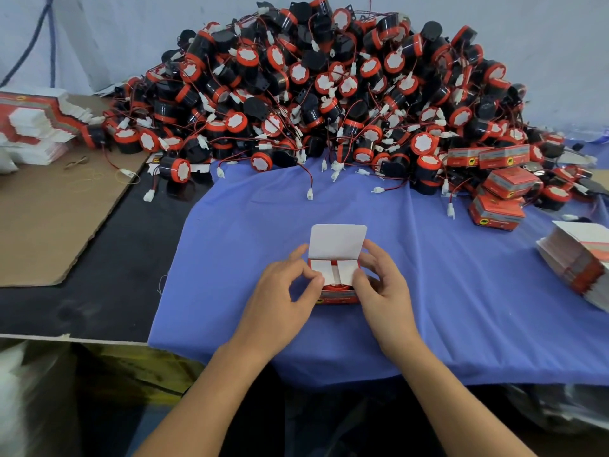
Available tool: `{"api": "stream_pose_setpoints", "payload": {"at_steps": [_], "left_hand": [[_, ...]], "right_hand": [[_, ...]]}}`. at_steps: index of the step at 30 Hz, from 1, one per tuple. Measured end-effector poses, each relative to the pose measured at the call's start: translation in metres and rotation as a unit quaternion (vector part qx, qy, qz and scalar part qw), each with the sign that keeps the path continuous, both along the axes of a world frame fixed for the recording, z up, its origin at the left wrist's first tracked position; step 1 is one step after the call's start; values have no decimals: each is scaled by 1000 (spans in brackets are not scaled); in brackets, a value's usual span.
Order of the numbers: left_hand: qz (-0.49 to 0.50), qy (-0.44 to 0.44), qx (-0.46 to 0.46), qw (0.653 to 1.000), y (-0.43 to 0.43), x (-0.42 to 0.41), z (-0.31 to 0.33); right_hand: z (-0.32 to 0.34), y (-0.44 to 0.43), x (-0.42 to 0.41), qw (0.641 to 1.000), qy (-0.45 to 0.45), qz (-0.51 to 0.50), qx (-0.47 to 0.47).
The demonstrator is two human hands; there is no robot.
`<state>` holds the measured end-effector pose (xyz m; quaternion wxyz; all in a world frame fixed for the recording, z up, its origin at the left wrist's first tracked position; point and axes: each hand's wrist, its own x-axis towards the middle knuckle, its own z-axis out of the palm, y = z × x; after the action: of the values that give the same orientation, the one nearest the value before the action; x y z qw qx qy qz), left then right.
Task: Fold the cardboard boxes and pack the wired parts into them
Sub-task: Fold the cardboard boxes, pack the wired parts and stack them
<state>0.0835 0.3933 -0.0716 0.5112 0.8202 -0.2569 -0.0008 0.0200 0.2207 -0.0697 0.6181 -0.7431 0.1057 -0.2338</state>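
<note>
1. The cardboard box sat on the blue cloth, lid flap raised.
2. The left hand pinched its left inner flap.
3. The right hand gripped its right side.

Centre of the cloth spread over the surface: one open box, with the left hand at its 9 o'clock and the right hand at its 3 o'clock. Heap of wired parts behind it at 12 o'clock. Packed boxes at 2 o'clock, at the heap's edge. Flat box stack at 3 o'clock. Cardboard sheet at 9 o'clock, carrying rubber bands and, at 10 o'clock, a second flat stack.
</note>
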Motion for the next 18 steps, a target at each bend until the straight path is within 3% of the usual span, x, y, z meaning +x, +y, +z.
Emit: {"api": "stream_pose_setpoints", "payload": {"at_steps": [5,13,18], "left_hand": [[-11,73,-140,987,-1,2,-4],[-14,8,-65,998,4,0,-3],[-34,4,-48,998,6,-2,-2]], "right_hand": [[-1,2,0,1000,5,-15,-5],[1,3,-5,999,21,21,13],[2,4,-9,995,43,72,-50]]}}
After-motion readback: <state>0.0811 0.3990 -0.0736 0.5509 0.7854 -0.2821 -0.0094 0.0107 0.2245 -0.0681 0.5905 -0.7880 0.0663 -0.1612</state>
